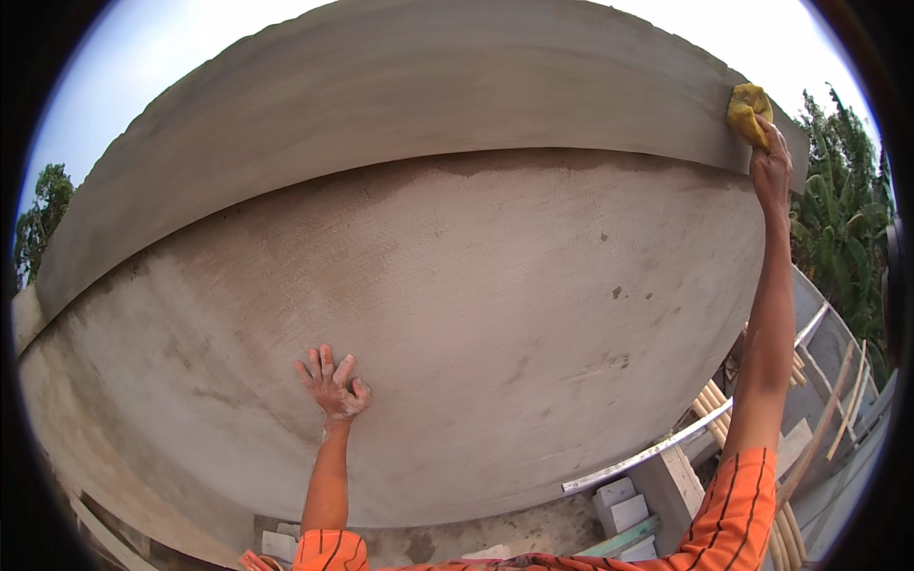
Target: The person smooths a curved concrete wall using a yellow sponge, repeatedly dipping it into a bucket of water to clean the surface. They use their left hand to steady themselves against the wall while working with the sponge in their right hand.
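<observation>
Orange sleeves [733, 509] with dark stripes nearest the camera, lower edge, arms reaching up from them. Grey wall [476, 314] fills most of the view, patchy, a few dark spots toward its right. Smooth grey beam [428, 105] runs across above it, bowed by the lens, darker line along its lower edge. Trees [843, 209] past its right end. Pale bar [657, 457] slants at lower right; blocks [624, 509] sit below it. Left hand [333, 385] is low on the wall, fingers spread, dusty, palm to the surface, gripping nothing. Right hand [771, 162] is up high, fingers curled round a yellow sponge [750, 112], which sits against the beam near its right end.
</observation>
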A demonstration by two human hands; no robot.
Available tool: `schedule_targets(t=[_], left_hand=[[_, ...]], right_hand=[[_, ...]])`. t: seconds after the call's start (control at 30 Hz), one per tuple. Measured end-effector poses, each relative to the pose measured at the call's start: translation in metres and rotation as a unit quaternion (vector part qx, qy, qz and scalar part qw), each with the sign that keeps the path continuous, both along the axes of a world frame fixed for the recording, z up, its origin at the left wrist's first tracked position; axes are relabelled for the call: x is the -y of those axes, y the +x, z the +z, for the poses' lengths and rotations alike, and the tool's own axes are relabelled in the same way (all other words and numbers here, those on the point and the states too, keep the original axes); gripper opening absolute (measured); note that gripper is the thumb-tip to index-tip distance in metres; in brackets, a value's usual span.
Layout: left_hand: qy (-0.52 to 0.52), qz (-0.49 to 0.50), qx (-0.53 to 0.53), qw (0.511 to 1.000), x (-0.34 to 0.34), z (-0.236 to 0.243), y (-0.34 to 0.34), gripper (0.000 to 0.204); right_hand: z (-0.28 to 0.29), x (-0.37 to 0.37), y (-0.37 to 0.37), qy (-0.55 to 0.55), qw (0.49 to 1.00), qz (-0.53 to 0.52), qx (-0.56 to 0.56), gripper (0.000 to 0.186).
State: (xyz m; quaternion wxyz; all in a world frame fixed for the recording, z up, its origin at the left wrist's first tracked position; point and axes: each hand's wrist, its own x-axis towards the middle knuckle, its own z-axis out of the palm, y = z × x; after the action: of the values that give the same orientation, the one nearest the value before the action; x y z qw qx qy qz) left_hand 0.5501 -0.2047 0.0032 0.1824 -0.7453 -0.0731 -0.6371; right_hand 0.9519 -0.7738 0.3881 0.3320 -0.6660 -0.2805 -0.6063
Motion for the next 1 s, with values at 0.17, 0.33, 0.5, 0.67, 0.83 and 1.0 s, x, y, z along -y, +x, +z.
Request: schedule_targets(t=[0.17, 0.33, 0.5, 0.67, 0.83, 1.0], left_hand=[[-0.026, -0.005, -0.001, 1.000, 0.004, -0.002, -0.003, 0.055], [-0.051, -0.016, -0.003, 0.999, 0.004, -0.004, -0.003, 0.063], [-0.029, -0.019, -0.012, 0.999, 0.009, 0.004, -0.003, 0.058], [-0.034, -0.011, -0.002, 0.999, 0.003, -0.007, -0.002, 0.057], [-0.022, -0.013, 0.015, 1.000, 0.003, -0.009, 0.004, 0.054], [0.001, 0.017, 0.033, 0.999, 0.001, -0.006, -0.002, 0.052]], right_hand=[[0.031, -0.124, -0.091, -0.067, 0.983, -0.057, 0.160, 0.047], [0.061, -0.272, -0.243, -0.155, 0.958, 0.169, 0.171, 0.046], [0.078, -0.410, -0.371, -0.219, 0.905, 0.176, 0.319, 0.024], [0.068, -0.474, -0.447, -0.273, 0.893, 0.145, 0.328, 0.042], [0.075, -0.425, -0.389, -0.346, 0.896, 0.005, 0.279, 0.039], [0.080, -0.304, -0.263, -0.282, 0.897, 0.049, 0.336, 0.030]])
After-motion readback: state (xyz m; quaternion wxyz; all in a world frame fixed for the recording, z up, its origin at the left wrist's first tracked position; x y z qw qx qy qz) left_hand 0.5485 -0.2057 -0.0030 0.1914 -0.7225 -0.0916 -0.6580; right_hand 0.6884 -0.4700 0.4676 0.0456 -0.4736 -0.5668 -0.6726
